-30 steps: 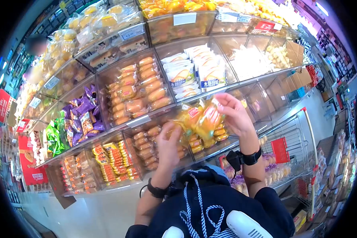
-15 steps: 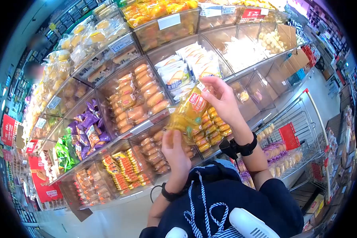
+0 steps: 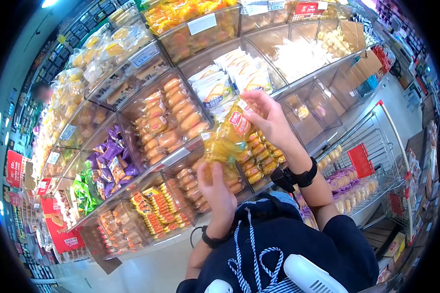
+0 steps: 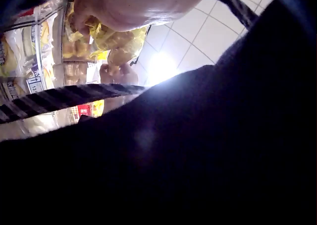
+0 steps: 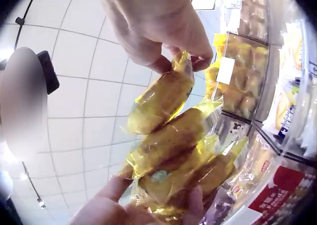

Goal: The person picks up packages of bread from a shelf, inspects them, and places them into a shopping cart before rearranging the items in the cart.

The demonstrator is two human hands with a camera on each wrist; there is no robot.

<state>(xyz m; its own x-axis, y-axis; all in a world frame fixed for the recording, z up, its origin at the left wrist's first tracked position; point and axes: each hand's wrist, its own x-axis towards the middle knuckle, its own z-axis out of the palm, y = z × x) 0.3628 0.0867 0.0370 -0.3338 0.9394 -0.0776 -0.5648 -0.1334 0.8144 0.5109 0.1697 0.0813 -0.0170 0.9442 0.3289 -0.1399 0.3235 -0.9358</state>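
Note:
Several yellow-wrapped bread packs (image 5: pixel 171 136) are bunched between my hands, over the front row of bins. My left hand (image 3: pixel 217 193) grips the bunch from below, fingers and thumb on either side in the right wrist view. With thumb and fingers my right hand (image 3: pixel 269 117) pinches the crimped wrapper end of the top pack (image 5: pixel 161 103). A red label (image 3: pixel 239 122) shows on the wrapper. In the left wrist view, my left hand (image 4: pixel 138 7) partly hides the packs, and a dark garment covers much of the picture.
Clear-walled bins hold bread rolls (image 3: pixel 181 105), white packets (image 3: pixel 244 73), purple packets (image 3: pixel 115 163) and small yellow packs (image 3: pixel 259 154). A shopping cart (image 3: pixel 386 146) with a red panel stands at the right. Divider walls (image 3: pixel 173 158) run close under my hands.
A second ago the packs were spread and blurred by motion; now they lie together between my hands. The view has swung slightly, and my left hand has come lower on the bunch.

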